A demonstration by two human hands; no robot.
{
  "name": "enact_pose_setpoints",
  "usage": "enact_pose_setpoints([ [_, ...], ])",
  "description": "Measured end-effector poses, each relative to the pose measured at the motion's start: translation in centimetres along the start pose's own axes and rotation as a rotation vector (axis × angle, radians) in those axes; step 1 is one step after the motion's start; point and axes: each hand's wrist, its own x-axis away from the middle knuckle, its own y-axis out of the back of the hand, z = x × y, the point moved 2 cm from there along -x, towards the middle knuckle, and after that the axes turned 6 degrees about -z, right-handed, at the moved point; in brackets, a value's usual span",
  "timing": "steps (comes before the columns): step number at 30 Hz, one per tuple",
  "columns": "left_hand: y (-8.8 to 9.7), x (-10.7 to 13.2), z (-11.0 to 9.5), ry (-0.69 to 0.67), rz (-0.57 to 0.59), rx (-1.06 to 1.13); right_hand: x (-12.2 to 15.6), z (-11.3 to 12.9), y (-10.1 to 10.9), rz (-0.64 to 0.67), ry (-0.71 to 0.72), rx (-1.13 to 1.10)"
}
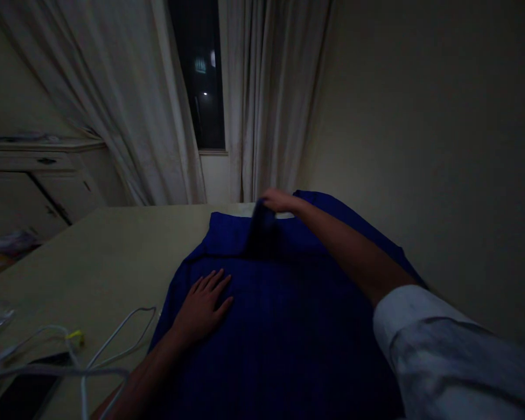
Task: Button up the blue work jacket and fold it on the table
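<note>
A dark blue shirt [271,326] lies spread over the table, with a seam running across its upper part. My left hand [205,304] rests flat on the left side of the cloth, fingers spread. Near the far edge of the shirt, my right hand [279,200] is closed on a raised flap of the blue cloth. Motion blurs this flap, and I cannot make out whether it is the collar. Some white [284,215] shows just behind the far edge, partly covered by my right hand.
On the pale table [126,245], a black phone [30,388] and white cables [114,338] lie at the lower left, near a small yellow item [76,337]. Curtains [271,105] hang beyond the table; a cabinet [39,175] stands far left. A wall [433,128] rises at right.
</note>
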Motion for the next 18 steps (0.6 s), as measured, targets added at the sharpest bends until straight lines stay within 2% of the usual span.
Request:
enact_pose_setpoints([
  [3,0.0,0.2,0.0,-0.014,-0.011,0.002,-5.6,4.1,0.4,-0.136,0.210,-0.364],
  [5,0.2,0.3,-0.1,-0.016,-0.008,0.009,-6.5,5.5,-1.4,-0.215,0.291,-0.587],
  [7,0.4,0.3,-0.3,-0.008,0.000,0.012,-4.4,5.9,-5.2,-0.143,0.257,-0.557],
  [10,0.6,0.1,-0.4,0.005,0.007,0.008,2.0,5.2,-12.4,0.161,0.134,-0.214],
  [11,0.6,0.0,-0.4,0.005,0.008,0.008,4.0,4.9,-14.3,0.187,0.105,-0.133],
  [13,0.6,0.1,-0.4,0.002,0.007,0.007,6.6,4.4,-16.6,0.129,0.071,-0.046],
  [14,0.6,0.1,-0.3,0.000,0.006,0.008,7.1,4.2,-16.9,0.088,0.063,-0.034],
  [16,0.5,0.2,-0.2,-0.002,0.001,0.007,6.9,3.4,-15.8,0.044,0.067,-0.041],
  [18,0.5,0.3,-0.1,-0.002,-0.006,0.006,6.2,1.2,-12.2,-0.093,0.030,-0.106],
])
